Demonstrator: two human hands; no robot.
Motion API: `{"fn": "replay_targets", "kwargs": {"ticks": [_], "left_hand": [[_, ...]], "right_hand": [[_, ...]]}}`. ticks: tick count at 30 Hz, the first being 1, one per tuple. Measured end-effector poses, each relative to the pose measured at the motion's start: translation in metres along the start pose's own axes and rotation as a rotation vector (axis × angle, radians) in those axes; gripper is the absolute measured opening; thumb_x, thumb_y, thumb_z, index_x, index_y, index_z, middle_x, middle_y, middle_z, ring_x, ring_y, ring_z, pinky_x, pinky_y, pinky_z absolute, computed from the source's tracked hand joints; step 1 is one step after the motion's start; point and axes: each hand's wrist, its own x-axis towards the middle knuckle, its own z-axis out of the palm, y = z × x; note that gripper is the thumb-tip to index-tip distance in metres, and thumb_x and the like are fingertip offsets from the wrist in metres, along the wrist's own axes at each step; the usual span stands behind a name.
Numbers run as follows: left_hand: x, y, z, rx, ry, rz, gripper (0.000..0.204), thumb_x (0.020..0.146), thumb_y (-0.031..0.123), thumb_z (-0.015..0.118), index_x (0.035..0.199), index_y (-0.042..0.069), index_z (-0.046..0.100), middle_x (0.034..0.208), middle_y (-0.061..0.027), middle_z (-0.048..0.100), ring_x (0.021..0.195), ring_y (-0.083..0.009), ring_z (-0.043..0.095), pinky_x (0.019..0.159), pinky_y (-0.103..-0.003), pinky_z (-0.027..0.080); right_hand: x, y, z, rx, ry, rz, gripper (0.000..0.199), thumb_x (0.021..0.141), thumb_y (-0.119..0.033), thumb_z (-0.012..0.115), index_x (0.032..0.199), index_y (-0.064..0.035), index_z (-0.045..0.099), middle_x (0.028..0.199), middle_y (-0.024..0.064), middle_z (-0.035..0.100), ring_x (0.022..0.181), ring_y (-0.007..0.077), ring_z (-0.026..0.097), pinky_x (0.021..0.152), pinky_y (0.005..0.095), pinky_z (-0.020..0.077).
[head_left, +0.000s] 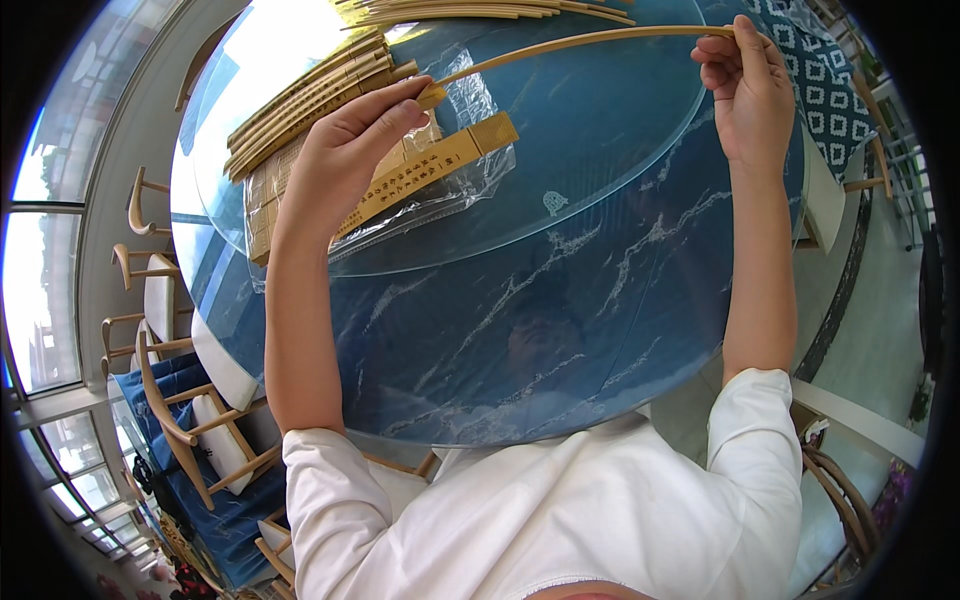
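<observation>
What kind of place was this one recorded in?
Probably a restaurant dining room: a large round blue marbled table with a glass turntable, wooden chairs around it, big windows, and wrapped chopsticks piled up.

Blue marbled round table (pixel 560 330), wooden chairs (pixel 190 420), patterned cushion (pixel 825 85).

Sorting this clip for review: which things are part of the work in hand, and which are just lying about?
In hand:
- left hand and right hand, each pinching one end of the long chopstick
- paper sleeve on clear plastic wrap
- sleeved chopsticks stack

Lying about:
- bare chopsticks pile
- patterned cushion
- wooden chairs
</observation>
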Motion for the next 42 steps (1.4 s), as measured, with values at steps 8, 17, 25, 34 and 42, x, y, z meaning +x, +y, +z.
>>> {"fn": "replay_targets", "kwargs": {"ticks": [8,17,25,34,42], "left_hand": [[0.0,0.0,0.002,0.021,-0.008,0.028,0.037,0.105,0.025,0.071,0.135,0.003,0.073,0.122,-0.0104,0.077,0.116,-0.018,0.072,0.096,-0.027,0.057],[0.0,-0.003,0.003,0.032,-0.021,0.056,0.041,0.106,0.028,0.068,0.139,0.003,0.069,0.122,-0.0107,0.076,0.118,-0.0194,0.072,0.099,-0.029,0.056],[0.0,-0.003,0.003,0.087,-0.005,0.025,0.044,0.108,0.026,0.065,0.143,0.0,0.064,0.127,-0.0128,0.075,0.121,-0.0219,0.072,0.107,-0.034,0.054],[-0.001,-0.002,0.004,0.097,0.002,0.027,0.041,0.108,0.028,0.066,0.142,0.005,0.068,0.122,-0.0098,0.077,0.118,-0.019,0.072,0.1,-0.031,0.055],[-0.009,0.009,0.006,0.296,-0.116,0.086,0.037,0.109,0.02,0.063,0.142,0.007,0.068,0.124,-0.0081,0.075,0.113,-0.0176,0.072,0.096,-0.03,0.056]], "right_hand": [[-0.004,-0.006,0.005,-0.04,-0.017,-0.101,0.022,0.107,-0.025,0.067,0.1,-0.0042,0.071,0.087,0.0111,0.078,0.076,0.0171,0.074,0.062,0.0245,0.054],[-0.009,-0.014,0.009,-0.032,-0.025,-0.161,0.022,0.108,-0.023,0.066,0.1,-0.0031,0.07,0.085,0.0123,0.078,0.073,0.0183,0.075,0.061,0.0251,0.0547],[-0.01,-0.016,0.011,-0.036,-0.046,-0.172,0.022,0.108,-0.023,0.065,0.101,-0.0021,0.07,0.085,0.013,0.078,0.072,0.019,0.075,0.059,0.0254,0.0547],[-0.013,-0.023,0.013,-0.063,-0.088,-0.228,0.022,0.11,-0.022,0.063,0.106,-0.0012,0.069,0.085,0.0136,0.078,0.07,0.0182,0.074,0.058,0.0271,0.0531],[-0.013,-0.027,0.03,-0.067,0.049,-0.141,0.027,0.109,-0.027,0.062,0.089,-0.0091,0.063,0.068,0.0048,0.066,0.053,0.011,0.06,0.044,0.0246,0.044]]}}
